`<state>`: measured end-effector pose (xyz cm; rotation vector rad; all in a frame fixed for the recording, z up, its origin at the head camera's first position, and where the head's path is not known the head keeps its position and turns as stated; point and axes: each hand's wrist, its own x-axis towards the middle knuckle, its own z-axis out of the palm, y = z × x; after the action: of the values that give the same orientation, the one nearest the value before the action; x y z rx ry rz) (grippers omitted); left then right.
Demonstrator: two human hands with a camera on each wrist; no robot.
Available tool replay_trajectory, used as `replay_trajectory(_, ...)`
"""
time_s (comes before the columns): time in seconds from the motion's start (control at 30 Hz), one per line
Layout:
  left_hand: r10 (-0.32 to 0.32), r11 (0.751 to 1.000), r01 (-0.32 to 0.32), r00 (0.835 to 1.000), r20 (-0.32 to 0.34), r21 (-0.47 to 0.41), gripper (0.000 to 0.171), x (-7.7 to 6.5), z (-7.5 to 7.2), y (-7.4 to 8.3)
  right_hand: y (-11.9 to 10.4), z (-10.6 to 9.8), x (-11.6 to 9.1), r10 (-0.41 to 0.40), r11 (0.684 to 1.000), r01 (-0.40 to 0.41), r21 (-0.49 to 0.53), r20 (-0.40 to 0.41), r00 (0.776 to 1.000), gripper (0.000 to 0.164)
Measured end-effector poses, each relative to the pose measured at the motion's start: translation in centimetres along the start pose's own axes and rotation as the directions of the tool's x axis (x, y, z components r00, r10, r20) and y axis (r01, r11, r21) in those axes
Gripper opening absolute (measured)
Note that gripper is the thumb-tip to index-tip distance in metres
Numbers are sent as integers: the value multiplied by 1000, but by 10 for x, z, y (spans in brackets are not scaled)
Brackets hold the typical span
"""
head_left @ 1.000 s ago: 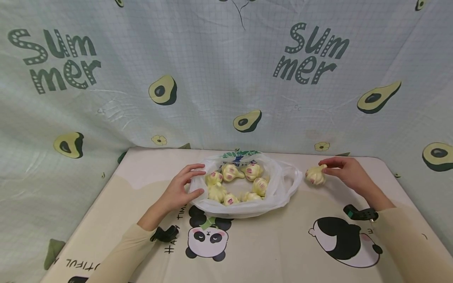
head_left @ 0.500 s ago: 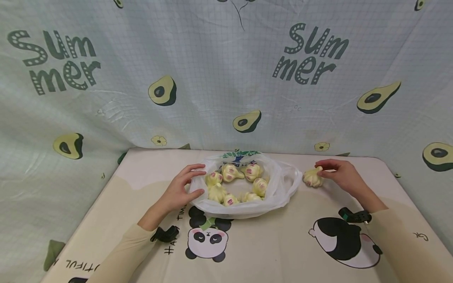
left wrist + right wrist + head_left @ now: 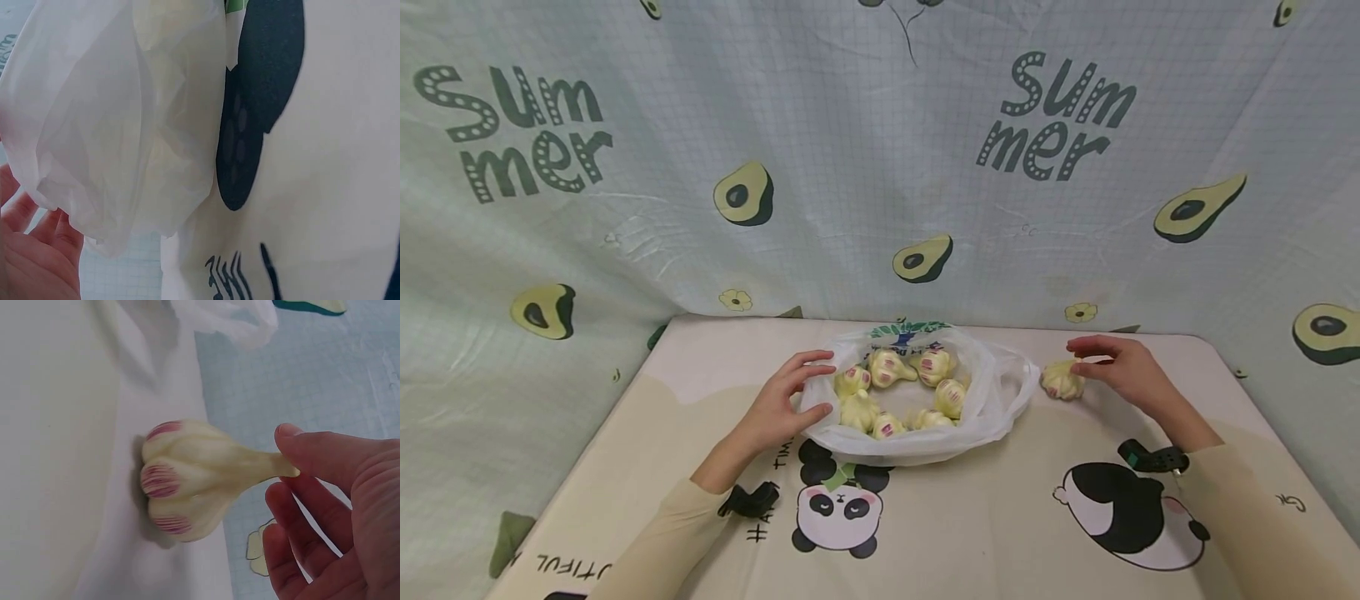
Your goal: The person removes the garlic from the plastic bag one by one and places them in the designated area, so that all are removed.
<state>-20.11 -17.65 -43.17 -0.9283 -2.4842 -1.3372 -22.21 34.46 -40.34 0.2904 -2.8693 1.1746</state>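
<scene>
A white plastic bag (image 3: 910,450) with green and blue print lies at the table's middle, its mouth spread open. Inside, several pale yellow garlic bulbs (image 3: 887,367) with purple streaks form a ring. My left hand (image 3: 778,400) rests at the bag's left rim, fingers and thumb spread apart over the edge. To the right of the bag, another garlic bulb (image 3: 1062,381) sits on the table. Thumb and fingers of my right hand (image 3: 1116,371) pinch its stem, which the right wrist view shows between them.
The table (image 3: 977,517) wears a cream cover with a printed panda (image 3: 840,510) and a black-and-white animal print (image 3: 1131,517). Right behind it hangs a pale curtain (image 3: 835,167) with avocado prints. The bag's loose handle (image 3: 1022,383) reaches toward the right-hand bulb.
My right hand has shifted slightly left with the garlic bulb, which sits a little nearer the bag and more upright. The left hand and the bag stay in place.
</scene>
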Motion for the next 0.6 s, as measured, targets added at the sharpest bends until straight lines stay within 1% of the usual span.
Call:
replay_trajectory(0.1, -6, 1000, 6, 1000, 2, -2, 46, 0, 0, 0, -3, -3, -1, -13, 1000, 13, 19, -10, 1000, 44)
replay_trajectory(0.3, -8, 1000, 8, 1000, 1, -3, 45, 0, 1, 0, -15, -5, -1, -21, 1000, 22, 17, -33, 999, 43)
replay_trajectory(0.4, -17, 1000, 17, 1000, 1, -2, 45, -1, 1, 0, -26, -3, 1, -40, 999, 41, 26, -32, 999, 40)
replay_trajectory(0.6, -30, 1000, 30, 1000, -10, 1, 48, 0, 2, 1, -50, 3, 6, -73, 997, 73, 31, 0, 997, 37)
